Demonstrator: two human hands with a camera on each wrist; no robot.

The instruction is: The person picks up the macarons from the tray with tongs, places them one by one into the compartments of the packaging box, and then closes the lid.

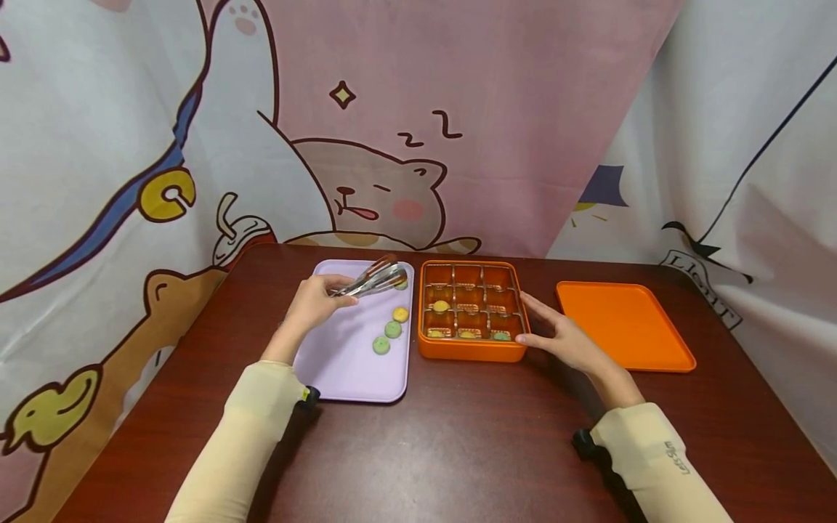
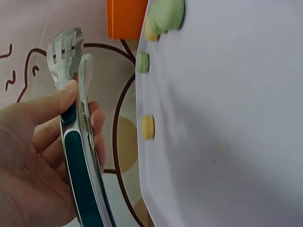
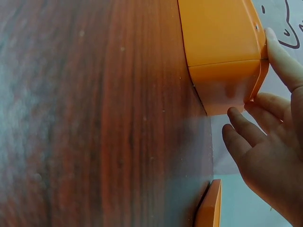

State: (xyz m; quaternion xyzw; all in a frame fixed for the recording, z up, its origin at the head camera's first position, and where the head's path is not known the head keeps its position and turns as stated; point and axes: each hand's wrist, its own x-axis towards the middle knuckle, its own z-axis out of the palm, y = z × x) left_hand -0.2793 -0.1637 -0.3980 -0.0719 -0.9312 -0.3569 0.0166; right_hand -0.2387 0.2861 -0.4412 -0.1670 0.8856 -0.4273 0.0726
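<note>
My left hand (image 1: pixel 314 303) grips a pair of metal tongs (image 1: pixel 379 277) above the far part of a lilac tray (image 1: pixel 340 374). In the left wrist view, the tongs (image 2: pixel 81 161) show green handle inlays and a slotted, fork-like end, with nothing between their tips. Small round green and yellow macarons, one a yellow macaron (image 1: pixel 400 314), lie along the tray's right side. My right hand (image 1: pixel 565 340) rests its fingers and thumb against the right side of an orange box (image 1: pixel 471 351). Clear dividers split the box into compartments; several hold macarons, among them a yellow macaron (image 1: pixel 441 306) at left.
An orange lid (image 1: pixel 624 327) lies flat to the right of the box. All of it stands on a dark brown wooden table (image 1: pixel 418 450). A curtain (image 1: pixel 510 131) with cartoon animals hangs behind the table's far edge.
</note>
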